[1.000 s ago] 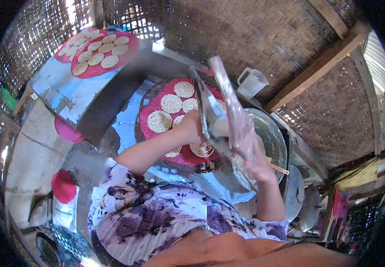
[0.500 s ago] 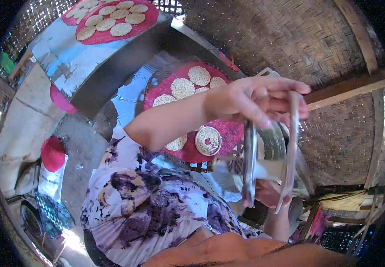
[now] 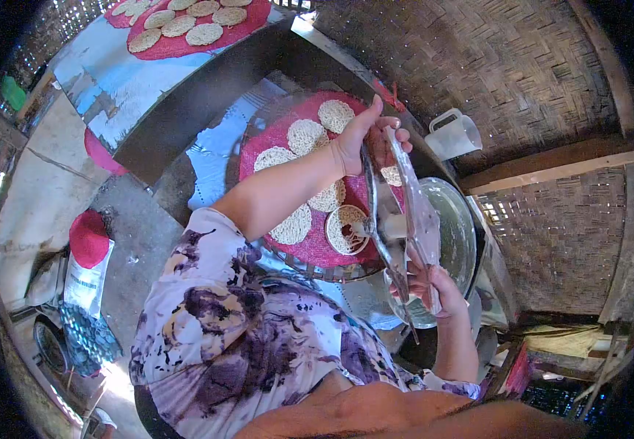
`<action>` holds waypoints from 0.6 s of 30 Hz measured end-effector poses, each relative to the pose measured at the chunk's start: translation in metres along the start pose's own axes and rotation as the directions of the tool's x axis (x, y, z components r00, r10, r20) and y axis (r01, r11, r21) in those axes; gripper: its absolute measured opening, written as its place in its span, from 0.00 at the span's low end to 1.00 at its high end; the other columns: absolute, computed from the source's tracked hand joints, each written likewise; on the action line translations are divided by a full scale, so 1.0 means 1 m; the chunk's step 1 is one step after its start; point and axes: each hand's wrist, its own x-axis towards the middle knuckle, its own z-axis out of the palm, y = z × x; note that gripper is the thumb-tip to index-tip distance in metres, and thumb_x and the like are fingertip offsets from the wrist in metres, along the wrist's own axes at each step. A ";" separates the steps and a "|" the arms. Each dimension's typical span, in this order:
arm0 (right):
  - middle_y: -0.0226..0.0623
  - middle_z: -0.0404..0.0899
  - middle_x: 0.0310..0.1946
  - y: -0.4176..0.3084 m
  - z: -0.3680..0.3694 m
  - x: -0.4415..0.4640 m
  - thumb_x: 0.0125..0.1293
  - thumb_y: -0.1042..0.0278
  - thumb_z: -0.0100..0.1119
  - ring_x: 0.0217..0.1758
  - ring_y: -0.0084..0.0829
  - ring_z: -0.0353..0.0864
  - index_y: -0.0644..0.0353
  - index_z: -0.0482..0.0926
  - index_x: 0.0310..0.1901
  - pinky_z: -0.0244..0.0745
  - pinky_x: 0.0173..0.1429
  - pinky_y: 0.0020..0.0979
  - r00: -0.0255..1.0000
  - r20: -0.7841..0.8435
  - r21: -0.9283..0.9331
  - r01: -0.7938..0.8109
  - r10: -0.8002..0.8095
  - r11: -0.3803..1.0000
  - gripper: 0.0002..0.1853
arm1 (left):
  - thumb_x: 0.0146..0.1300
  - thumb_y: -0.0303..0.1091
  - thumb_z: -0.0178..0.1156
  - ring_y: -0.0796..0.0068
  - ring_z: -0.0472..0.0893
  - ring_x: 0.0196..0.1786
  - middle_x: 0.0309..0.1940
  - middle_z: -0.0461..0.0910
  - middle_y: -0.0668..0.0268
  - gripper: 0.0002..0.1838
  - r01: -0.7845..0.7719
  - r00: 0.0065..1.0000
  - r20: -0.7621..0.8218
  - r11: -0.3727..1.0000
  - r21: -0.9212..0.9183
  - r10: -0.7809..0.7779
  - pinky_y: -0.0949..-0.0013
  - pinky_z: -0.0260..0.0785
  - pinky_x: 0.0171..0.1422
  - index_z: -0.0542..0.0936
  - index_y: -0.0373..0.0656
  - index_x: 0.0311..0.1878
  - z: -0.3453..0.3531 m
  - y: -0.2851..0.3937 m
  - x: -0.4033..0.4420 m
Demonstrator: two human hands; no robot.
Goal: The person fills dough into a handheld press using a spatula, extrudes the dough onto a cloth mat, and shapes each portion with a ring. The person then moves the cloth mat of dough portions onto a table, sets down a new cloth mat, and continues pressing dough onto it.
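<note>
A person's left arm [image 3: 277, 192] reaches forward and across the body, bare from above the elbow, its forearm slanting up to the left hand [image 3: 357, 140], where the thumb stands raised and the fingers curl round in a grip. Lower and nearer the torso, the right hand [image 3: 441, 289] also grips, fingers bent and partly hidden, at the end of a bare right forearm [image 3: 456, 347] that rises steeply from the elbow. The two hands are apart, the left farther forward.

Two-boarded press [image 3: 421, 219], boards apart, pale cylinder [image 3: 395, 225] between, held aslant
</note>
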 end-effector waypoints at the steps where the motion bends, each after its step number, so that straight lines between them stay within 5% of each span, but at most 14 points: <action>1: 0.44 0.72 0.45 -0.003 0.003 0.001 0.53 0.41 0.55 0.41 0.42 0.77 0.62 0.55 0.61 0.72 0.45 0.39 1.000 -0.007 -0.002 0.003 -0.003 1.000 0.42 | 0.54 0.63 0.49 0.60 0.79 0.39 0.29 0.77 0.62 0.26 -0.005 1.000 0.015 1.000 -0.004 0.005 0.59 0.72 0.43 0.75 0.48 0.28 -0.004 0.001 0.000; 3: 0.45 0.74 0.41 -0.013 0.015 0.000 0.54 0.44 0.55 0.40 0.38 0.78 0.64 0.62 0.54 0.73 0.43 0.34 1.000 -0.021 -0.006 0.010 -0.010 1.000 0.35 | 0.55 0.63 0.49 0.61 0.79 0.37 0.28 0.77 0.63 0.25 -0.013 1.000 0.000 1.000 0.011 0.013 0.60 0.72 0.42 0.75 0.48 0.27 -0.005 0.001 0.000; 6: 0.36 0.70 0.38 -0.015 0.016 -0.003 0.49 0.42 0.60 0.39 0.44 0.78 0.63 0.61 0.54 0.74 0.42 0.41 0.998 -0.050 -0.058 -0.035 0.032 0.998 0.39 | 0.55 0.63 0.49 0.62 0.79 0.36 0.27 0.76 0.64 0.25 -0.015 1.000 -0.011 1.000 -0.002 0.015 0.61 0.72 0.40 0.74 0.48 0.25 -0.005 -0.002 -0.002; 9: 0.42 0.77 0.32 -0.013 0.018 -0.011 0.50 0.40 0.57 0.37 0.34 0.78 0.67 0.66 0.50 0.73 0.39 0.32 0.996 -0.084 -0.126 -0.021 0.010 0.992 0.37 | 0.55 0.62 0.49 0.61 0.79 0.36 0.27 0.76 0.64 0.24 -0.031 0.999 -0.006 0.999 0.018 0.031 0.61 0.72 0.40 0.73 0.49 0.25 -0.006 -0.009 -0.005; 13: 0.41 0.77 0.30 -0.005 0.021 -0.016 0.48 0.39 0.58 0.32 0.31 0.77 0.68 0.69 0.46 0.71 0.33 0.29 0.994 -0.105 -0.141 -0.027 0.012 0.990 0.36 | 0.57 0.61 0.48 0.60 0.78 0.35 0.25 0.76 0.64 0.24 0.008 0.998 0.057 1.000 -0.018 -0.007 0.61 0.73 0.39 0.72 0.49 0.24 -0.004 -0.013 -0.014; 18: 0.38 0.76 0.30 0.001 0.030 -0.016 0.48 0.40 0.58 0.30 0.28 0.75 0.67 0.70 0.46 0.69 0.32 0.26 0.994 -0.105 -0.143 -0.056 0.041 0.988 0.35 | 0.59 0.61 0.45 0.59 0.78 0.33 0.23 0.75 0.62 0.25 -0.008 0.999 -0.053 1.000 0.006 0.008 0.60 0.71 0.38 0.72 0.48 0.23 0.009 -0.007 -0.032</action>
